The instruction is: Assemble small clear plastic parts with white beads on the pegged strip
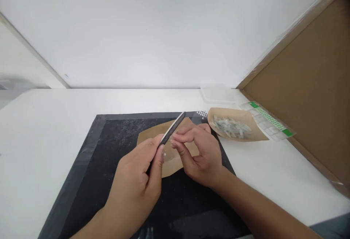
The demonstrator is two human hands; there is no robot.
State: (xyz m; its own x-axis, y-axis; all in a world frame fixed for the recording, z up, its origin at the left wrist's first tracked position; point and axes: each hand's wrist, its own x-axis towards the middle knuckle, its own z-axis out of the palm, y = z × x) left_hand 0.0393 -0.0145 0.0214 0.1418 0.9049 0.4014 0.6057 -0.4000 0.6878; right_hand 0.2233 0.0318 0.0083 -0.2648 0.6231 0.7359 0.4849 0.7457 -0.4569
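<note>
A slim, dark flat bar with a pale edge [175, 126] slants up and to the right, pinched between the thumb and fingers of my left hand [139, 175]. Its exact kind does not show. Close beside it, my right hand [201, 153] has thumb and fingertips pressed together. Whatever lies between those fingertips, if anything, is too small to make out. Below both hands is a brown paper tray [171, 165] with a tiny white bit [164, 154] in it, partly covered by the fingers.
The brown tray rests on a black mat [104, 166] on a white table [35, 151]. To the right, another brown paper tray [264, 137] holds many small translucent pieces [231, 126]. Beside it lies a clear case with green labels [270, 118]. A cardboard panel [308, 85] borders the right.
</note>
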